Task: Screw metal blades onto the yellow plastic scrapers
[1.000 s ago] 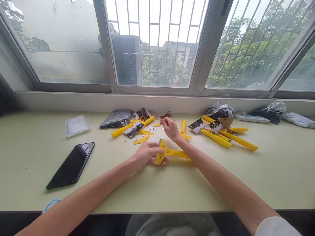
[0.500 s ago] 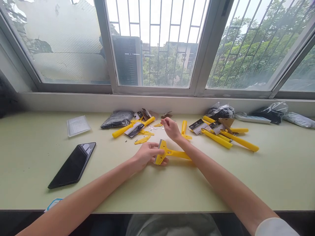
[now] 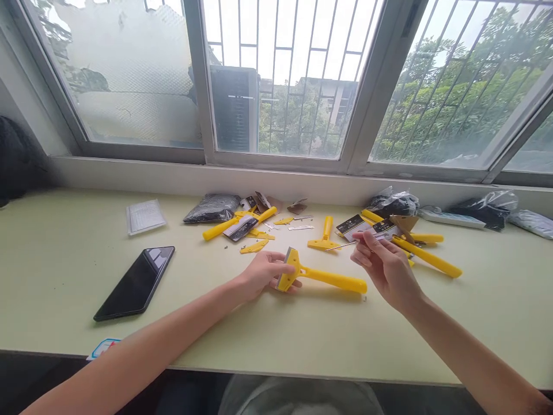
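My left hand (image 3: 262,272) is closed around the head of a yellow scraper (image 3: 334,279), thumb on top and fingers beneath. The scraper's handle points right, and a metal blade edge shows along its left side. Raised to the right, my right hand (image 3: 389,266) grips a thin screwdriver (image 3: 344,246) whose shaft points left. Its tip appears over or near another yellow scraper (image 3: 327,233) lying behind; contact cannot be told. A tiny metal piece, perhaps a screw (image 3: 364,298), lies by the held scraper's handle end. Loose yellow cover plates (image 3: 254,246) rest beyond my left hand.
A black phone (image 3: 135,283) and a clear flat case (image 3: 146,217) lie at left. Along the back are a dark plastic-wrapped packet (image 3: 212,208), carded scrapers (image 3: 217,229), and a flat blade (image 3: 301,227). More yellow scrapers (image 3: 427,257) are piled at right, near bagged items (image 3: 484,208).
My right hand has moved from the loose parts at the back toward the right and nearer, now with a screwdriver in it. My left hand keeps the scraper. The view has shifted slightly.
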{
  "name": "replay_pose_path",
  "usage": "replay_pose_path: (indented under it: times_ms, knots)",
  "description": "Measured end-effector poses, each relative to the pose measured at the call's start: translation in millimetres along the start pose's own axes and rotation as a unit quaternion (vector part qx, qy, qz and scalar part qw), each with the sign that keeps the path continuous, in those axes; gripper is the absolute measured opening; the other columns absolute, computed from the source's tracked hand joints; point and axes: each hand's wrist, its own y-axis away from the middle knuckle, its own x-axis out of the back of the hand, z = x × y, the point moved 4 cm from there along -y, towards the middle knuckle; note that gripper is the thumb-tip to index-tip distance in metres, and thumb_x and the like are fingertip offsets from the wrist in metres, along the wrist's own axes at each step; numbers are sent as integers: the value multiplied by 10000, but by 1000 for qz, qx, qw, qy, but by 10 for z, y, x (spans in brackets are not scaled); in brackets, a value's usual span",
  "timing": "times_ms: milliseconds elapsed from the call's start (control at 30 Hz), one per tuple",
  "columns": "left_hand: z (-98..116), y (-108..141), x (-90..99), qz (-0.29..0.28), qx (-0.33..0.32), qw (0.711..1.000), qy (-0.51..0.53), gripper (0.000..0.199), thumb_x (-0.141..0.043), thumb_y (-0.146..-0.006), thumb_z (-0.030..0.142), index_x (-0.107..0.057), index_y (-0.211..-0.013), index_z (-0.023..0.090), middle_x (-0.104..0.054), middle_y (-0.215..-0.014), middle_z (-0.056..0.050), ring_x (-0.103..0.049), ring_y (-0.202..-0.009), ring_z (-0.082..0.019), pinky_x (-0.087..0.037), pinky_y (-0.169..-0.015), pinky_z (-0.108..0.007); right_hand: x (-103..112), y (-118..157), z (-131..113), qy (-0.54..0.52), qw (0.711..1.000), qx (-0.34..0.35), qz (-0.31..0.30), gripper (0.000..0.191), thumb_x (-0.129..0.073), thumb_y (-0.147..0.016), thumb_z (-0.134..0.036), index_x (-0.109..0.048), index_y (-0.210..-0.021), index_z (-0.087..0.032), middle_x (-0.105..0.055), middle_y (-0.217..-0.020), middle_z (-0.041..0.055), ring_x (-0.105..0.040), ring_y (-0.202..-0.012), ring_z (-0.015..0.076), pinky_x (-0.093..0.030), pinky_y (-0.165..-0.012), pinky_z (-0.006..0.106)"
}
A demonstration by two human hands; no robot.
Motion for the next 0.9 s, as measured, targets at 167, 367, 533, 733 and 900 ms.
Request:
replay_pose_path:
  times_ms: [167, 367, 533, 733, 900]
  knots:
    - [23, 19, -11, 15, 13, 1000, -12, 411, -881, -696, 301, -697, -992, 83, -743, -1024, -188, -770, -882, -324, -669, -747, -403, -111, 238, 112, 42, 994, 93, 42, 260, -713, -884, -454, -723, -917, -196, -434, -683, -21, -429, -586, 118, -388, -538, 284]
    - [72, 30, -13, 19, 12, 999, -27, 367, -865, -717, 282, -691, -986, 103, -749, -1004, -150, -769, -888, -293, -666, -767, -382, -473, 224, 181, 157, 946, 269, 94, 238, -591, -960, -447, -656, -923, -221, -593, -818, 23, -507, -660, 137, -455, -648, 302]
    - [82, 22, 16, 13, 11, 999, -51, 339, -844, -755, 312, -705, -991, 112, -746, -1015, -125, -756, -971, -294, -664, -775, -326, -227, -77, -194, 113, 942, 259, 179, 405, -482, -976, -555, -571, -792, -206, -554, -787, 34, -476, -625, 124, -450, -621, 287]
    - [79, 20, -3, 8, 7, 999, -44, 410, -858, -738, 320, -694, -1051, 111, -739, -1082, -150, -752, -978, -320, -668, -764, -348, 220, 636, -768, 387, 894, 218, 60, 200, -602, -963, -413, -678, -961, -228, -571, -763, 10, -519, -684, 152, -447, -634, 279]
    - [67, 30, -9, 24, 5, 999, -37, 480, -869, -728, 318, -662, -1108, 110, -733, -1119, -168, -754, -968, -334, -667, -768, -391, 200, 1148, -214, 556, 815, 119, -111, 144, -630, -956, -334, -690, -1038, -232, -641, -884, 35, -589, -710, 165, -488, -678, 298]
